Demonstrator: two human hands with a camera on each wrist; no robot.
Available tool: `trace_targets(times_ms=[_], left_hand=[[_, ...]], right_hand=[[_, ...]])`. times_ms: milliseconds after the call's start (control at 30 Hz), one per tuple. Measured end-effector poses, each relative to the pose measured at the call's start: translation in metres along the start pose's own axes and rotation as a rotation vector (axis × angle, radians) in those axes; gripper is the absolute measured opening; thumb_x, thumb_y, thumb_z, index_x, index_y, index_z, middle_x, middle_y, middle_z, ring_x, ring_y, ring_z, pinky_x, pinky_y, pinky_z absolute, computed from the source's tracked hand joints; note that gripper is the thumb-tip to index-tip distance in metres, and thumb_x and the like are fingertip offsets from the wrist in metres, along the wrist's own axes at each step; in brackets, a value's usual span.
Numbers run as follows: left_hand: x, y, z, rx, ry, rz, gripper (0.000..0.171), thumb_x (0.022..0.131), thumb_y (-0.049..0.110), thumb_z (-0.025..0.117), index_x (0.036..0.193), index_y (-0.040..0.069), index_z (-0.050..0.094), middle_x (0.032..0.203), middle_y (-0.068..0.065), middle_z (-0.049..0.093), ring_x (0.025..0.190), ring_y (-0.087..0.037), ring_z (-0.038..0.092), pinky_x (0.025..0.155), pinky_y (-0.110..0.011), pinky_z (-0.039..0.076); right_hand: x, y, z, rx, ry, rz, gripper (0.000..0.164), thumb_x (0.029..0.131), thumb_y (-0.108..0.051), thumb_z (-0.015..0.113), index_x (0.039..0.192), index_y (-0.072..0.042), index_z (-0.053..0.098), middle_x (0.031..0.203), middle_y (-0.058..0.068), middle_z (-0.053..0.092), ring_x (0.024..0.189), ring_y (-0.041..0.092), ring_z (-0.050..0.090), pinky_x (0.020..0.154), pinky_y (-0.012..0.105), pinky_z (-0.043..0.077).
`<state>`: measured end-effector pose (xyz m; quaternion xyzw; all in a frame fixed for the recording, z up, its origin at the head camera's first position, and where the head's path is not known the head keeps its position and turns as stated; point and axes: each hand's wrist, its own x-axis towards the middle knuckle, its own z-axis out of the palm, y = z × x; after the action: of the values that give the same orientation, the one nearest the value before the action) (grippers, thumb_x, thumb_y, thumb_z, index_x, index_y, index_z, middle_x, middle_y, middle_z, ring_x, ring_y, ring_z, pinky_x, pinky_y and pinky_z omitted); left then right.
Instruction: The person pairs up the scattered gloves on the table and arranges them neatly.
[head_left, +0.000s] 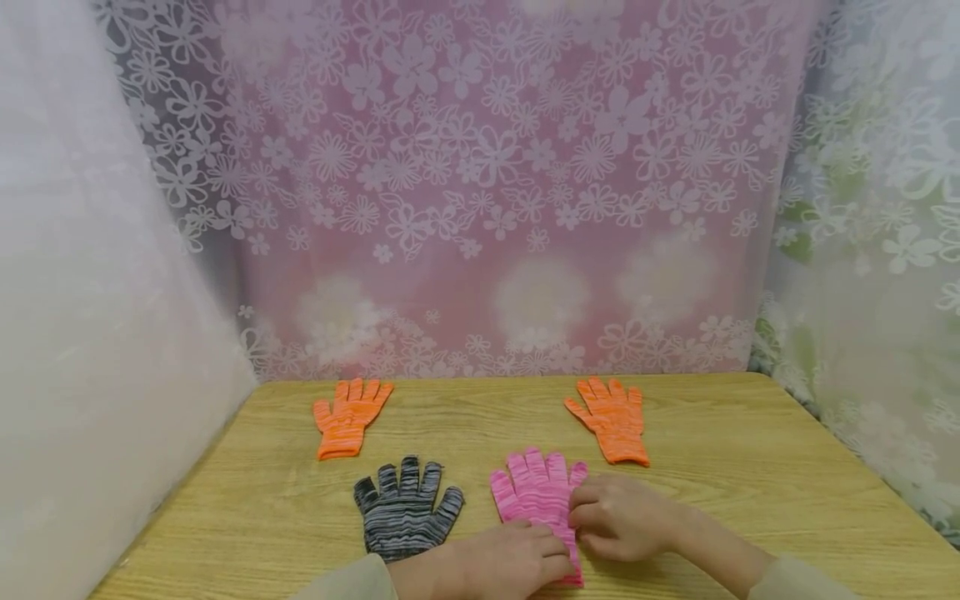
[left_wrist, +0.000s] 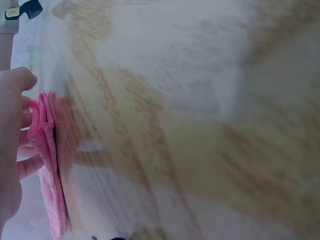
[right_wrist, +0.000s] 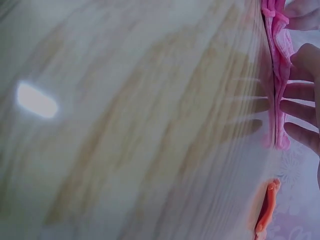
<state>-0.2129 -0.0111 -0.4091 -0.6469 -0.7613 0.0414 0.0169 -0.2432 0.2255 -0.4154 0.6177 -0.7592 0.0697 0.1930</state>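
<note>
A pink knit glove lies flat on the table in front of me, its fingers pointing away. My left hand rests across its cuff end. In the left wrist view those fingers lie against the pink fabric, with the thumb held apart. My right hand is at the glove's right edge, fingertips touching it near the little finger and side. Seen from the right wrist, the fingers are spread fairly straight along the glove. Part of the cuff is hidden under my left hand.
A grey and black striped glove lies to the left, its cuff partly behind my left forearm. Two orange gloves lie farther back, one at left and one at right. Flowered curtains hang behind the wooden table.
</note>
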Motion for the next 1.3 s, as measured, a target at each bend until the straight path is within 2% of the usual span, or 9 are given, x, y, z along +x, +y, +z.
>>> trace_targets(times_ms=[200,433,500,600,667,867,933,1133,1300], left_hand=[[0.001,0.001,-0.002,-0.015,-0.039,-0.020,0.044,0.096,0.046,0.039,0.132,0.021,0.046,0.125,0.012,0.048,0.114,0.001,0.041,0.092,-0.019,0.034],[0.000,0.000,0.000,-0.004,-0.018,0.013,0.040,0.096,0.044,0.041,0.129,0.023,0.050,0.123,0.012,0.049,0.109,0.001,0.042,0.088,-0.016,0.032],[0.000,0.001,0.001,0.006,-0.012,0.022,0.039,0.096,0.043,0.042,0.128,0.022,0.051,0.123,0.012,0.049,0.109,0.001,0.043,0.087,-0.015,0.032],[0.000,0.001,0.001,0.015,0.001,0.028,0.039,0.096,0.043,0.044,0.128,0.021,0.052,0.122,0.011,0.050,0.107,0.001,0.044,0.086,-0.014,0.032],[0.000,0.001,0.001,0.021,0.011,0.031,0.039,0.096,0.042,0.044,0.127,0.021,0.053,0.122,0.011,0.050,0.106,0.001,0.044,0.085,-0.014,0.032],[-0.001,-0.001,0.001,0.009,0.025,0.027,0.038,0.095,0.042,0.046,0.126,0.021,0.054,0.120,0.011,0.051,0.106,0.001,0.045,0.086,-0.014,0.032],[-0.001,-0.002,0.002,0.009,0.028,0.024,0.037,0.095,0.041,0.046,0.125,0.022,0.054,0.120,0.011,0.052,0.106,0.001,0.045,0.086,-0.014,0.033],[0.001,-0.003,0.005,0.001,0.026,0.038,0.036,0.096,0.039,0.045,0.125,0.020,0.055,0.120,0.010,0.052,0.106,0.001,0.045,0.084,-0.013,0.033],[0.002,-0.004,0.005,-0.012,0.022,0.029,0.036,0.095,0.040,0.046,0.125,0.021,0.055,0.120,0.011,0.051,0.106,0.001,0.045,0.085,-0.012,0.032]], right_hand=[[-0.006,-0.001,0.001,-0.003,-0.015,0.053,0.018,0.078,-0.018,0.066,0.095,-0.019,0.062,0.096,-0.009,0.056,0.086,0.003,0.053,0.077,0.021,0.043],[-0.010,-0.002,0.000,0.006,-0.002,0.026,0.012,0.076,-0.018,0.067,0.085,-0.021,0.061,0.096,-0.007,0.056,0.084,0.004,0.052,0.074,0.021,0.042],[-0.011,-0.002,0.000,0.046,-0.009,0.061,0.009,0.079,-0.017,0.065,0.086,-0.021,0.062,0.096,-0.008,0.057,0.086,0.004,0.053,0.075,0.021,0.043],[-0.010,-0.001,-0.001,0.109,-0.014,0.194,0.006,0.084,-0.013,0.062,0.087,-0.019,0.064,0.093,-0.009,0.058,0.085,0.003,0.054,0.073,0.020,0.045],[-0.008,0.001,-0.001,0.103,0.000,0.311,0.006,0.085,-0.011,0.063,0.087,-0.017,0.065,0.090,-0.009,0.059,0.083,0.004,0.056,0.071,0.022,0.047],[0.005,0.012,0.000,-0.004,0.006,0.683,0.006,0.081,-0.009,0.067,0.086,-0.012,0.066,0.085,-0.004,0.063,0.077,0.013,0.060,0.062,0.027,0.048],[0.009,0.016,0.001,-0.026,-0.007,0.739,0.006,0.080,-0.009,0.068,0.084,-0.012,0.067,0.083,-0.004,0.062,0.076,0.014,0.060,0.061,0.027,0.048],[0.011,0.022,0.010,-0.125,-0.042,0.697,0.008,0.077,-0.008,0.071,0.075,-0.015,0.069,0.081,-0.005,0.059,0.076,0.015,0.059,0.059,0.027,0.048],[0.010,0.025,0.015,-0.171,-0.025,0.649,0.007,0.076,-0.007,0.072,0.075,-0.013,0.071,0.082,-0.003,0.058,0.076,0.016,0.058,0.061,0.028,0.049]])
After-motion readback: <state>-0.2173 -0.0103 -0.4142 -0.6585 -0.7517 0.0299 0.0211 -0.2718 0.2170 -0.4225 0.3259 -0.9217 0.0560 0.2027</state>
